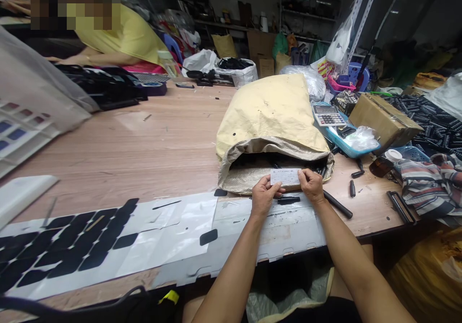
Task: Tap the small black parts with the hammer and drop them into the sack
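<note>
My left hand (266,195) and my right hand (311,186) pinch opposite ends of a small printed paper slip (285,177). The slip is held in front of the open mouth of a large yellow woven sack (270,111), which lies on its side. Dark parts show inside the sack, but their shape is hard to make out. Just below the slip, a short black tube-like piece (288,200) lies on a grey-white board (288,231). A longer black rod (338,204) rests beside my right wrist.
Rows of black rounded pads (75,236) on white sheeting lie at the left. A calculator (328,115) sits on a blue basket (355,145) beside a cardboard box (385,121). A brown jar (380,166) and striped cloth (429,186) are at right. Across the table sits a person in yellow (126,39).
</note>
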`<state>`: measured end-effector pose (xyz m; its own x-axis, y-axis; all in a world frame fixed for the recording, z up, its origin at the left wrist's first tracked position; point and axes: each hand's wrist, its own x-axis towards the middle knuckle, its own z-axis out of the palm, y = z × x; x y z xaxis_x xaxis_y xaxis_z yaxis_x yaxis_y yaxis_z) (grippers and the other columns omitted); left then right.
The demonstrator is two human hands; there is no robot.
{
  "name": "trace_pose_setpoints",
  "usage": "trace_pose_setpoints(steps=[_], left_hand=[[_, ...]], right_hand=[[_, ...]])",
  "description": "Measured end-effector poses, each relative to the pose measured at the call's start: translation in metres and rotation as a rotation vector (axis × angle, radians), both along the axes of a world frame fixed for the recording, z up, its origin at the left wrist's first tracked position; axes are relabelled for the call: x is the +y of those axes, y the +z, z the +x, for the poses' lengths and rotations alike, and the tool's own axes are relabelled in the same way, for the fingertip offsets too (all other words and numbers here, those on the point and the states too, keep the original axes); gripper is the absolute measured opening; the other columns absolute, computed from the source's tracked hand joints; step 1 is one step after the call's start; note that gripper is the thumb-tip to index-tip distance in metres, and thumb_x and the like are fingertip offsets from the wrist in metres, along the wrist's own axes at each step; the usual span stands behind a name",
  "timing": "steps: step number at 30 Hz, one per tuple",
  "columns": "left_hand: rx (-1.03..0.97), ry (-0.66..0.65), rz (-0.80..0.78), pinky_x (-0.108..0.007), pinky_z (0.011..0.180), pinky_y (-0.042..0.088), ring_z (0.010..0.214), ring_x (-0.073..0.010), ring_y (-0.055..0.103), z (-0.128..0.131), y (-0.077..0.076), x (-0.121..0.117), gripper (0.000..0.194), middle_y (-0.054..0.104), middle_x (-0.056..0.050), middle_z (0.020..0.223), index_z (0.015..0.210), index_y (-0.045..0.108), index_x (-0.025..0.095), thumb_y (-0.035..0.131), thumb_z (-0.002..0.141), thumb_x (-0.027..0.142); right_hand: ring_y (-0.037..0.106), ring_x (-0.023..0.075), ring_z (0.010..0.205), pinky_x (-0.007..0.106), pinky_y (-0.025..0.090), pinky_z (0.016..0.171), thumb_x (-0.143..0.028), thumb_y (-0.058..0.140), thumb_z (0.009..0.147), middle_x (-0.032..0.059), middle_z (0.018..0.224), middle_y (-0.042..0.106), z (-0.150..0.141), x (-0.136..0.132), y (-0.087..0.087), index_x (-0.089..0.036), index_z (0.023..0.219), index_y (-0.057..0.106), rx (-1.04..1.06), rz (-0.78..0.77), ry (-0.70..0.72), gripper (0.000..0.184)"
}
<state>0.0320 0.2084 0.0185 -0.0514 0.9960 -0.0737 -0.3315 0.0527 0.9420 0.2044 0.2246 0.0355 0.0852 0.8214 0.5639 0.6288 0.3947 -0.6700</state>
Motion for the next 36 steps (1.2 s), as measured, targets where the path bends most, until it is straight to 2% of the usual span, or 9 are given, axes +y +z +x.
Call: trace_pose_setpoints(steps=[24,36], left_hand=[[0.007,0.003,0.007,-0.022,0.049,0.051,0.055,-0.0151,0.069,0.0004,-0.0013,0.0012,0.045,0.074,-0.003,0.073,0.102,0.065,0.012,0.079,0.067,0.036],[0.003,0.001,-0.006,-0.021,0.049,0.051,0.054,-0.0142,0.068,0.0003,0.0042,0.0000,0.047,0.073,-0.002,0.071,0.102,0.063,0.011,0.078,0.066,0.037]], right_hand=[[0.048,0.0102,0.053,0.023,0.040,0.056,-0.047,0.050,0.094,-0.0016,0.057,0.055,0.0001,0.0008,-0.0001,-0.019,0.067,0.062,0.003,-0.005,0.007,0.041],[0.046,0.0095,0.053,0.023,0.039,0.057,-0.046,0.050,0.095,-0.0021,0.057,0.052,0.0000,-0.0002,0.0010,-0.020,0.066,0.060,-0.006,-0.006,0.012,0.041]])
